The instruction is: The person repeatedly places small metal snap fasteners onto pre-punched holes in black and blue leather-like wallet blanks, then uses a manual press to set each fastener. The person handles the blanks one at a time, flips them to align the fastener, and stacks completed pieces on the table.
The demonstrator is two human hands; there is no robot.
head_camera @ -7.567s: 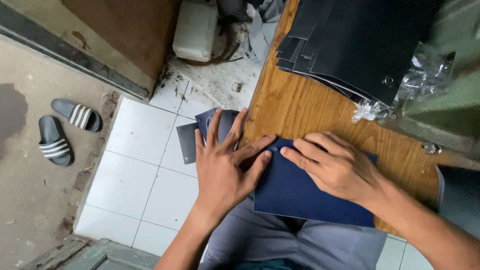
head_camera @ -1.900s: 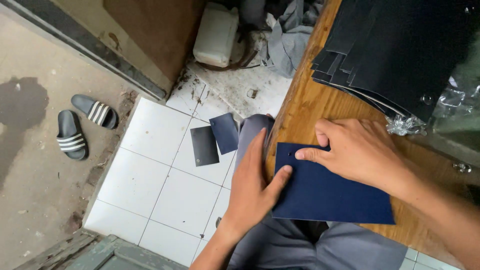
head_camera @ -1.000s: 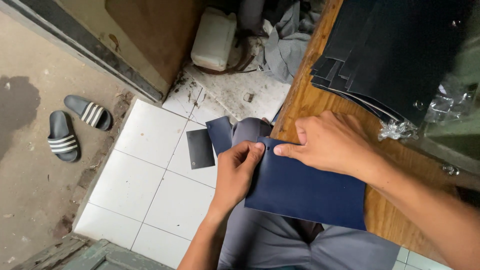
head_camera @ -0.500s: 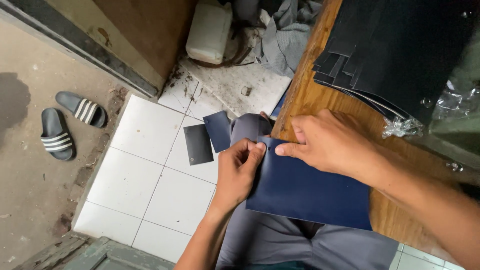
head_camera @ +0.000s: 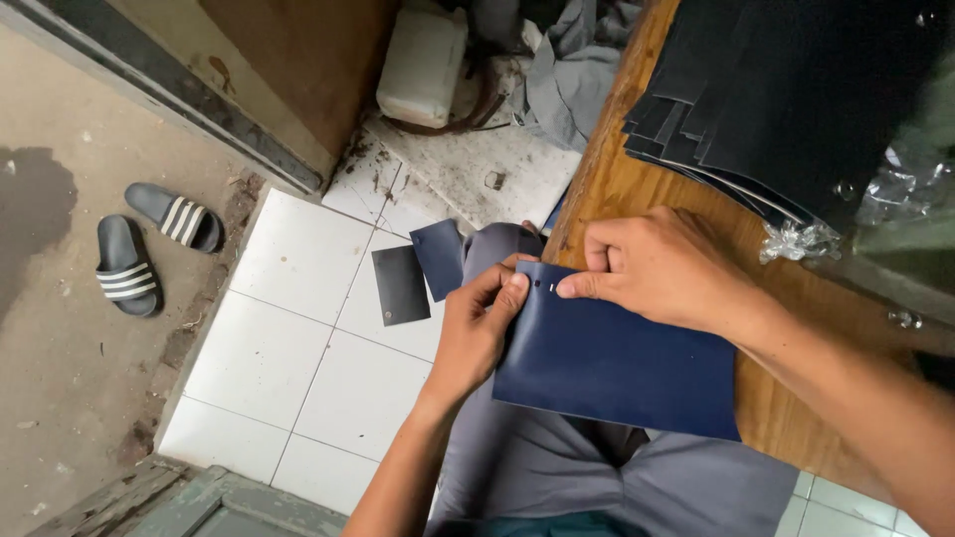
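Both hands met at the upper left corner of the dark blue sheet (head_camera: 617,363). The left hand (head_camera: 477,323) had its grip closed on that corner, thumb on top and fingers curled beneath, while the right hand (head_camera: 662,268) pinched the same edge from the worktop side, thumb and forefinger pressed tight just beside a small pale mark near the corner. Half a second before, the two grips sat in almost the same place; about two seconds before, the left hand had lain flat and open against the sheet's edge. So the change was from flattening the sheet to nipping its corner between fingertips, which I judged to mean fine work at that corner was under way rather than positioning.

The sheet lay partly on the wooden worktop (head_camera: 607,189) and partly overhanging the person's grey-trousered lap (head_camera: 537,467). Further up the worktop was a stack of dark sheets (head_camera: 776,89), with crumpled clear plastic wrap (head_camera: 796,239) at its lower edge.

On the white-tiled floor (head_camera: 298,328) lay two small dark offcuts (head_camera: 418,273), overlapping each other. Beyond them stood a pale plastic jug (head_camera: 423,65) and a heap of grey cloth (head_camera: 562,80), and a pair of striped sandals (head_camera: 149,244) rested on the bare concrete.
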